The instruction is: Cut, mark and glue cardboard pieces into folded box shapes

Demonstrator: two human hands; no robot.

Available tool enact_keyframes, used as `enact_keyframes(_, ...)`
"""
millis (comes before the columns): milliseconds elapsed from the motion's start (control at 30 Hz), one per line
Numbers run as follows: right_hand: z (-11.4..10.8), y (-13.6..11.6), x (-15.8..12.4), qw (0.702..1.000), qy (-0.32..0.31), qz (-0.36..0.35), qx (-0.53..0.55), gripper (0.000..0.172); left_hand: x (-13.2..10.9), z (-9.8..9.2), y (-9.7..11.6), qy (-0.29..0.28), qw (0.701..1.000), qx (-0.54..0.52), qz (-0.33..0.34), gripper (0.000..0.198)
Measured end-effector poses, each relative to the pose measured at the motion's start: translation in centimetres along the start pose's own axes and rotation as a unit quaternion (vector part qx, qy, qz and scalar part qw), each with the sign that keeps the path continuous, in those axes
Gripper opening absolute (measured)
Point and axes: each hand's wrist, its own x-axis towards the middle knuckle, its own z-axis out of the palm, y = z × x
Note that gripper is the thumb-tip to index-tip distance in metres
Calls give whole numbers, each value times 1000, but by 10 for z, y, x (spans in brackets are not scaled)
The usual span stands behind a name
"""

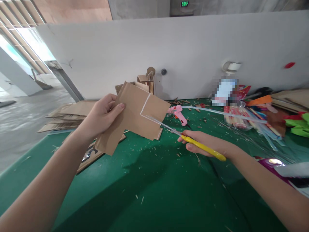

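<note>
Pinching the cardboard [131,117] by its left end, thumb on the near face and fingers behind, the left hand [102,114] lifts the sheet clear of the table [156,193], probably so the blades can pass on both sides of it. A pale line bends across the sheet's upper right part, and the scissors [183,137] meet the cardboard right at that bend, their blades apparently biting into it from the right. The right hand [205,145] is curled around the yellow handles, fingers through or over them; just how far they are squeezed cannot be told.

Below the sheet the green top lies mostly bare apart from small scraps, leaving room to swing either arm. Behind the held piece, more cardboard [70,116] lies stacked at the left edge. A pink glue gun [179,113] lies just beyond the blades, near but not touching them. Sticks and craft clutter [243,117] crowd the right side, against the grey wall [169,54].
</note>
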Motion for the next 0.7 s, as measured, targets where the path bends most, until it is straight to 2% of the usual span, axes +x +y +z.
enact_keyframes(133,0,-4,1,999,-39,25,-1,51,1,-1,-2,7,1000,-13,-3,25)
enact_keyframes(467,-1,-4,1,999,-46,29,-7,50,4,0,-10,3,1000,-10,-7,29)
enact_keyframes(700,0,5,1,999,-27,-11,24,46,5,1,-10,-1,1000,4,2,30)
